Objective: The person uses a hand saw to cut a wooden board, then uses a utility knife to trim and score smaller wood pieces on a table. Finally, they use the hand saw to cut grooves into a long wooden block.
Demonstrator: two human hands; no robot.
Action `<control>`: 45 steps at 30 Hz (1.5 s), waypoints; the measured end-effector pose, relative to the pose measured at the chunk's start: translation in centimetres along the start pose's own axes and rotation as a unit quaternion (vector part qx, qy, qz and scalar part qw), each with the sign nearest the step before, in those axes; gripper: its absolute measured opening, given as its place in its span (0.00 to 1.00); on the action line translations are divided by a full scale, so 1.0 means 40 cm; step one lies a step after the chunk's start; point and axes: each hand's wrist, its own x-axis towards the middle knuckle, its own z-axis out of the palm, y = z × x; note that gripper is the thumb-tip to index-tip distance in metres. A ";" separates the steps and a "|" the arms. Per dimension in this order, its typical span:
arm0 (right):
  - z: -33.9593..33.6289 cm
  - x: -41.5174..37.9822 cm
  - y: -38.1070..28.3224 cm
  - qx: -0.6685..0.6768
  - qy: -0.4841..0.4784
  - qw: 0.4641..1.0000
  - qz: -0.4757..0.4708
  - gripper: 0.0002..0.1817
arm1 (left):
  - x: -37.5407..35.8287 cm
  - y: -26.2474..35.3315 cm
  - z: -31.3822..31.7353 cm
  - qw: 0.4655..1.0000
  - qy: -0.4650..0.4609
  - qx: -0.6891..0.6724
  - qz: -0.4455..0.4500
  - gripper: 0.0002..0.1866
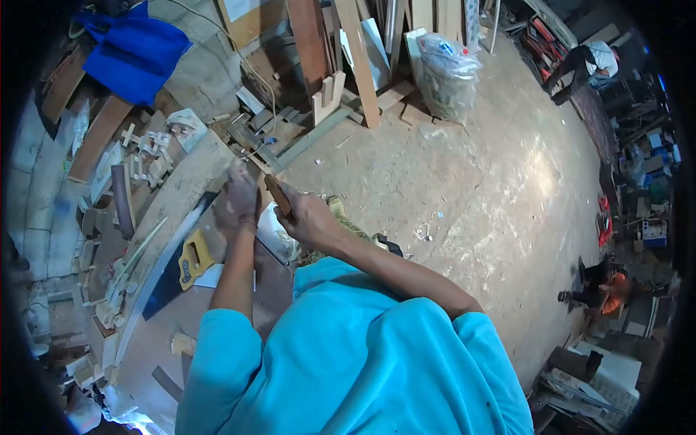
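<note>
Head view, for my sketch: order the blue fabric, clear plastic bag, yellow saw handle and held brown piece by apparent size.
1. Blue fabric
2. Clear plastic bag
3. Yellow saw handle
4. Brown piece, partly hidden by the right hand

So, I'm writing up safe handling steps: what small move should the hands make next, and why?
I'd probably ease the left hand slightly away before moving the brown wooden object in the right hand. That object points up close beside the left hand, leaving little room between them. What the left fingers hold is too small to tell.
</note>
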 end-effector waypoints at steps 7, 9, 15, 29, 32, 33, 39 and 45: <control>-0.031 0.007 -0.023 0.044 -0.008 0.999 -0.009 0.24 | -0.066 -0.027 -0.077 0.991 -0.131 0.001 -0.013 0.18; -0.040 0.003 -0.028 0.058 -0.015 0.998 0.006 0.24 | -0.076 -0.030 -0.055 0.998 -0.060 0.008 0.027 0.18; -0.033 -0.024 -0.044 0.037 -0.019 0.999 0.022 0.24 | -0.069 -0.015 -0.025 0.997 0.032 0.010 0.074 0.21; -0.013 0.005 -0.054 0.023 -0.006 1.000 0.019 0.24 | -0.065 -0.005 -0.051 0.994 0.006 0.054 0.090 0.25; -0.015 0.011 -0.048 0.028 -0.011 0.999 0.033 0.22 | -0.065 -0.019 -0.042 0.995 0.011 0.045 0.091 0.23; -0.018 0.010 -0.047 0.027 -0.019 0.999 0.034 0.22 | -0.067 -0.019 -0.044 0.995 0.009 0.046 0.089 0.23; -0.069 0.042 -0.030 0.046 -0.022 0.999 -0.004 0.22 | -0.066 -0.016 -0.025 0.996 0.019 0.064 0.053 0.21; -0.027 0.041 -0.146 0.015 -0.053 0.997 0.052 0.27 | -0.066 -0.020 -0.021 0.999 -0.010 0.038 0.015 0.23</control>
